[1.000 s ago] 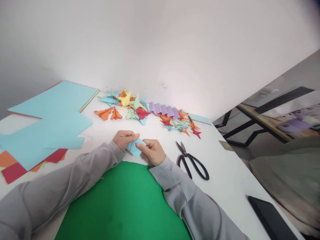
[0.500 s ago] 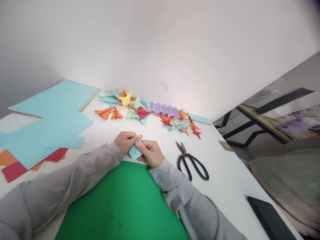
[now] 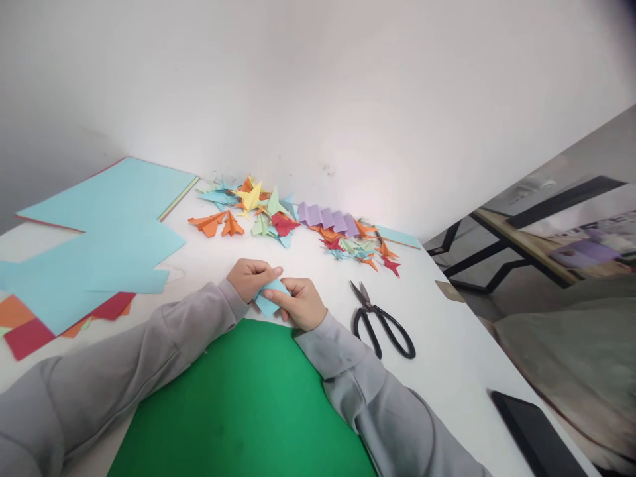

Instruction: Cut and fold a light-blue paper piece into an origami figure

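Note:
A small piece of light blue paper (image 3: 268, 306) is held between both hands, just above the far edge of a green sheet (image 3: 238, 404). My left hand (image 3: 250, 278) is closed on its upper left side, thumb pointing right. From the other side my right hand (image 3: 302, 303) pinches it, the thumb lying across its face. The fingers behind the paper are partly hidden. Black-handled scissors (image 3: 380, 321) lie to the right of my right hand, blades slightly apart and pointing away.
Folded paper shapes in several colours (image 3: 253, 205) lie along the wall, with a pleated purple strip (image 3: 328, 218) among them. Large light blue sheets (image 3: 109, 192) cover the left side, over red and orange pieces (image 3: 30, 339). A dark flat device (image 3: 536, 424) rests near the right table edge.
My right thumb has shifted left across the blue paper, and more of the paper's upper part now shows. My left hand has barely moved.

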`<state>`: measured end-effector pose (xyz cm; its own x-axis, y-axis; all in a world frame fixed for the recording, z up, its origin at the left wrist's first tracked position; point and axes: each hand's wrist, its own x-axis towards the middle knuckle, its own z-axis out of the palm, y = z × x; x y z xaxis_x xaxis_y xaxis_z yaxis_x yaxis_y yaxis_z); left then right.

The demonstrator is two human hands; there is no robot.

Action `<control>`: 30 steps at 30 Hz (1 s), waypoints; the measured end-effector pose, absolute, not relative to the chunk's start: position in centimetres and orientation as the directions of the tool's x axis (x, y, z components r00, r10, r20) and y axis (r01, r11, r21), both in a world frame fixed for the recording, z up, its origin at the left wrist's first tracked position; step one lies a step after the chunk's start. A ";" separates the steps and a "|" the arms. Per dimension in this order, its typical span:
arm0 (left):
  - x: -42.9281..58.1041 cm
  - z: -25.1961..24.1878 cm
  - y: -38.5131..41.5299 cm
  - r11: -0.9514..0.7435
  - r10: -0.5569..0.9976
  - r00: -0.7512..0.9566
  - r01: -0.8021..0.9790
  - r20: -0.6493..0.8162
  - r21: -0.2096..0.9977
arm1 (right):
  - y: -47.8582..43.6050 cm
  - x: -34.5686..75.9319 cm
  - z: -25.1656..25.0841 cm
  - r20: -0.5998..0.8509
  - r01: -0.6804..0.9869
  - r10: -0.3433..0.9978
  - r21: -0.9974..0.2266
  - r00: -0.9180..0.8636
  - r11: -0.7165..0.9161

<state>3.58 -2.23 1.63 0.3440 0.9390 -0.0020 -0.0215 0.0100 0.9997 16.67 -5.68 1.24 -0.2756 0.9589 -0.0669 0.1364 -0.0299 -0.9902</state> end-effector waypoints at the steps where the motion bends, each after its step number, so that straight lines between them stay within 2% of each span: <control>1: 3.6 1.7 -2.3 0.007 0.942 0.335 -0.041 0.007 0.999 | -5.7 16.6 1.3 -0.074 0.131 0.957 -0.991 -0.281 -0.039; 6: 3.6 1.8 -2.3 0.018 0.923 0.385 -0.103 0.023 0.995 | -5.8 16.5 1.3 -0.105 0.134 0.959 -0.988 -0.264 -0.071; 13: 3.7 1.5 -2.2 0.021 0.928 0.372 -0.073 0.008 0.997 | -5.6 16.5 1.2 0.022 0.172 0.976 -0.983 -0.217 0.061; 23: 3.7 1.5 -1.9 0.024 0.960 0.280 -0.078 -0.001 0.997 | -5.6 16.3 1.5 -0.132 0.105 0.967 -0.988 -0.218 -0.111; 28: 3.7 1.4 -1.8 0.000 0.971 0.238 -0.072 0.017 0.997 | -5.7 16.3 1.3 -0.130 0.074 0.969 -0.990 -0.212 -0.117; 30: 3.7 1.4 -2.0 0.038 0.970 0.243 -0.063 -0.022 0.997 | -5.6 16.3 1.2 -0.120 0.044 0.975 -0.993 -0.189 -0.113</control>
